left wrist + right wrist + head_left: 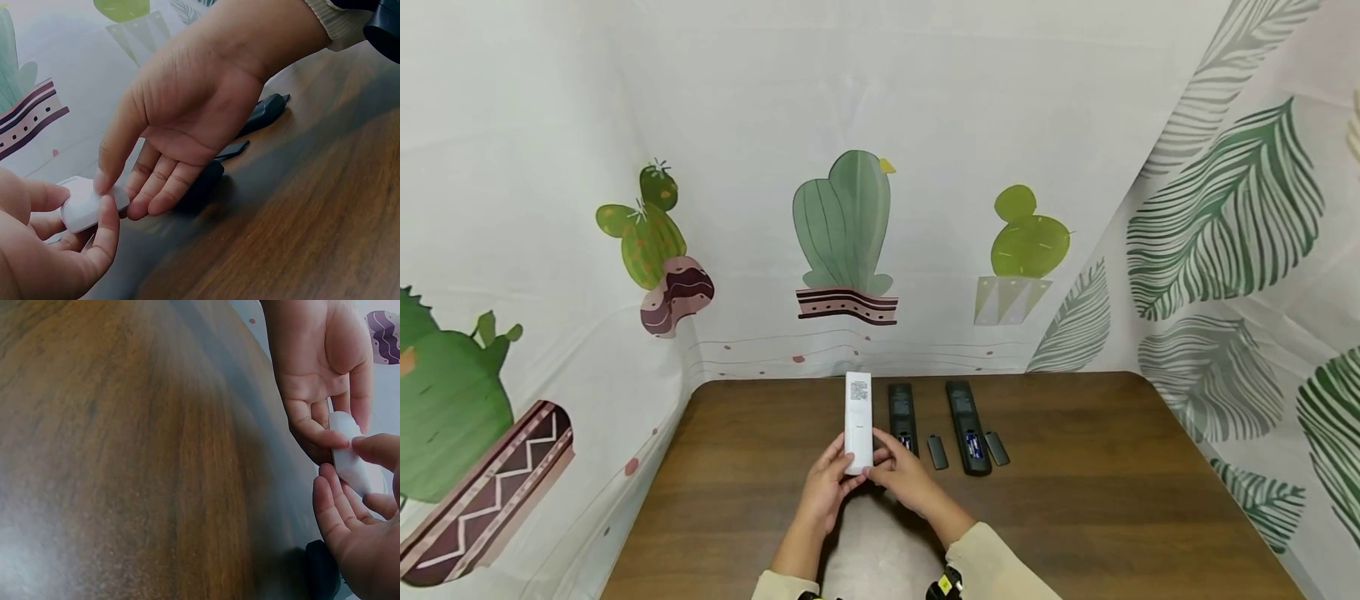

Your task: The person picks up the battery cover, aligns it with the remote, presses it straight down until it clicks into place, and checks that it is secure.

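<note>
A white remote control (859,417) is held up over the table with its back toward the head camera, a printed label near its top end. My left hand (824,492) grips its lower left side, thumb on the back face. From the right, my right hand (907,475) pinches the lower end between thumb and fingers. The left wrist view shows both hands meeting at the remote's end (84,203), the right hand's other fingers extended. Just beyond the right hand lies a black remote (901,407), battery compartment open with batteries showing; the hand partly hides its lower end.
Another black remote (962,412) lies farther right, its batteries also exposed. Two dark battery covers, one (937,452) between the black remotes and one (997,448) at the far right, rest on the brown wooden table (1097,500). Patterned cloth (940,100) hangs behind the table.
</note>
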`<state>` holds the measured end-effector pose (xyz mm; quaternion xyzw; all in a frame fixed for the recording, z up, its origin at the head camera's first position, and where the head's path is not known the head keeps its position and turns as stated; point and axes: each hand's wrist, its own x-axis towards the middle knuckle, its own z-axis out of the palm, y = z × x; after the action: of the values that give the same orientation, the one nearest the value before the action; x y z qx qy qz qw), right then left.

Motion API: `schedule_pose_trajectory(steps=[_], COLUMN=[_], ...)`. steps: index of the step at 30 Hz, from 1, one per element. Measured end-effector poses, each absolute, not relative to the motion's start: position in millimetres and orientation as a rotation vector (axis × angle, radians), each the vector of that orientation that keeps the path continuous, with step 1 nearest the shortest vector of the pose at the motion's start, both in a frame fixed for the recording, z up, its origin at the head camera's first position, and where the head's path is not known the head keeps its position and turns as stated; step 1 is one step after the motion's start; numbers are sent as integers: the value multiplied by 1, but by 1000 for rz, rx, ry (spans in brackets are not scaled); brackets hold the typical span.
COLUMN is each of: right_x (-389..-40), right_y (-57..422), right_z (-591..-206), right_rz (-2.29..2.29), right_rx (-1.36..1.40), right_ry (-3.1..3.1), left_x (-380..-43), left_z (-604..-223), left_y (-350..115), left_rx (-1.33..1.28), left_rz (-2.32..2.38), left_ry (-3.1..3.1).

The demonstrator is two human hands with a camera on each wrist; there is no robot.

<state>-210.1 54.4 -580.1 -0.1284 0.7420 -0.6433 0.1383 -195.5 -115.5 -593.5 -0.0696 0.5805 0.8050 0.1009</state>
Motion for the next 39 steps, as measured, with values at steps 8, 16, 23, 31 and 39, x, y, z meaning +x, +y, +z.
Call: schedule_pose_trajectory(steps=[8, 16, 23, 31, 39], right_x=[-213, -214, -209, -210, -217], right_y=[52, 46, 43, 37, 34], right_z=[-582, -583, -575, -574, -592], right_rz=[-1804, -1819, -1813, -1798, -1820], right_rx=[-373, -347, -344, -323, -292], right_ry=[2181, 2168, 2185, 2207, 2186], left_x=[-193, -195, -197, -198, -200], left_z=[-592, -595, -598, -597, -598], left_y=[-118, -119, -120, -122, -126], left_rx=[-185, -229, -256, -288, -334], left_rz=[2373, 2314, 2289, 2309, 2311], left_ry=[1755, 1890, 1959, 1989, 2000])
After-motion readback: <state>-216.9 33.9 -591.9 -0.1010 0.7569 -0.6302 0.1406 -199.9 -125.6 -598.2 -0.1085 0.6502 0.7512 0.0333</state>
